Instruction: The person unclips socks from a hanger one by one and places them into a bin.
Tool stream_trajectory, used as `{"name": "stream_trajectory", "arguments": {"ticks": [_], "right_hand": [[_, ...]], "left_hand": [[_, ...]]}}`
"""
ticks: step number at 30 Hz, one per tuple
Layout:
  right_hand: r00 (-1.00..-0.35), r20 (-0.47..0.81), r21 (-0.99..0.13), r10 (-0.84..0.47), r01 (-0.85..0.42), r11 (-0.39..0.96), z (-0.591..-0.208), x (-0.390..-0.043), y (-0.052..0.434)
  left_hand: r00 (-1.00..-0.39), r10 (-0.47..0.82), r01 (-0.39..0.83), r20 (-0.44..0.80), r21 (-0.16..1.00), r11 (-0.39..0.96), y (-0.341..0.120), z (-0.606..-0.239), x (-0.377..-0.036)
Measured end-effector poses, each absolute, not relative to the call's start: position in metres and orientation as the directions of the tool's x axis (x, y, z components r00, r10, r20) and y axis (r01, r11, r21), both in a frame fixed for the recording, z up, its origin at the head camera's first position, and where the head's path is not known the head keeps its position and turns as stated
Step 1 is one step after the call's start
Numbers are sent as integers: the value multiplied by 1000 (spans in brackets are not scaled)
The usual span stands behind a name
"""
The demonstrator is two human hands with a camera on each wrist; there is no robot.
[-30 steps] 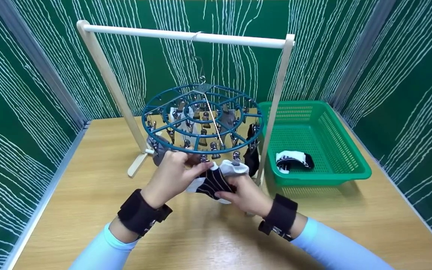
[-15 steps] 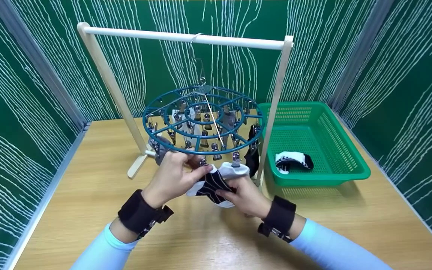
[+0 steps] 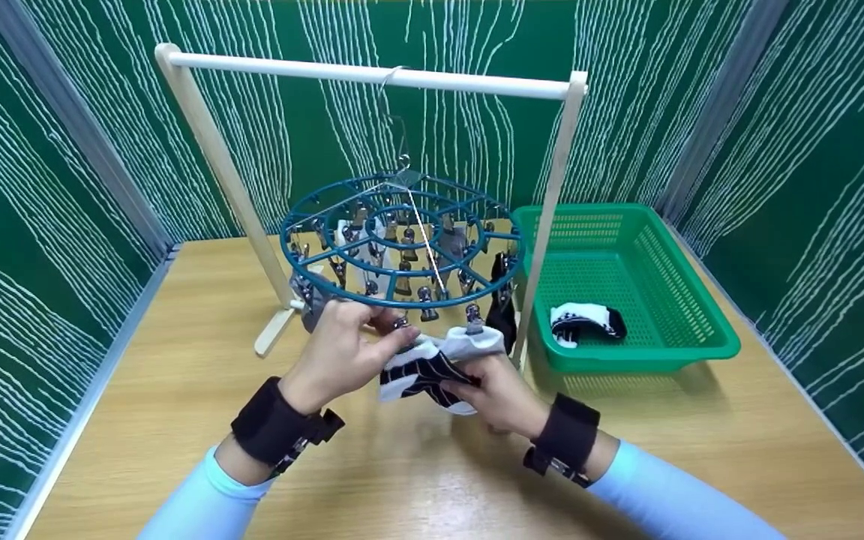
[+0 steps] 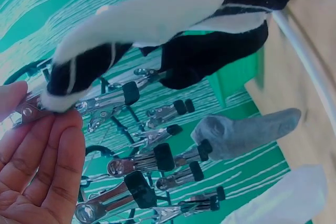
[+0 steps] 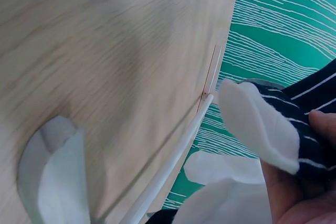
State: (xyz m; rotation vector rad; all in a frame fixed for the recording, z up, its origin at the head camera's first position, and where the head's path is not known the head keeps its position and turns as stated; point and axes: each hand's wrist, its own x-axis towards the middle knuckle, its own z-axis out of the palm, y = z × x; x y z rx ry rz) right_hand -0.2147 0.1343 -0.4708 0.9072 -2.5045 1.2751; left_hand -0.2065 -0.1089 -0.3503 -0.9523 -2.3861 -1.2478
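Several socks already hang from the round dryer [image 3: 402, 240] on its wooden rack [image 3: 372, 73], and one more sock [image 3: 588, 318] lies in the green basket [image 3: 691, 300] to the dryer's right, so the pegging looks well along but not done. At the dryer's near rim, the left hand [image 3: 338, 352] pinches a clip [image 4: 29, 109] on the striped sock [image 3: 432, 366], while the right hand [image 3: 499, 394] grips that sock from below. No brand, label or writing shows anywhere.
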Motion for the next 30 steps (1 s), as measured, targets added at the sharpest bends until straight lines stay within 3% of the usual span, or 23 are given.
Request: {"name": "stream_trajectory", "arguments": {"ticks": [8,17,30], "right_hand": [[-763,444,-648,-470,-635,420,-470,-213,144],[-766,397,-726,-505,-599,337,-455,-206,162],[-693,503,-699,-517,-678,227,-409,-203,205]], "left_hand": [[-759,402,650,512,627,429,-112,-348,-206],[-785,380,619,489,648,444,-114,-349,-206],[-813,361,581,457,672,460,-116,-350,-207]]}}
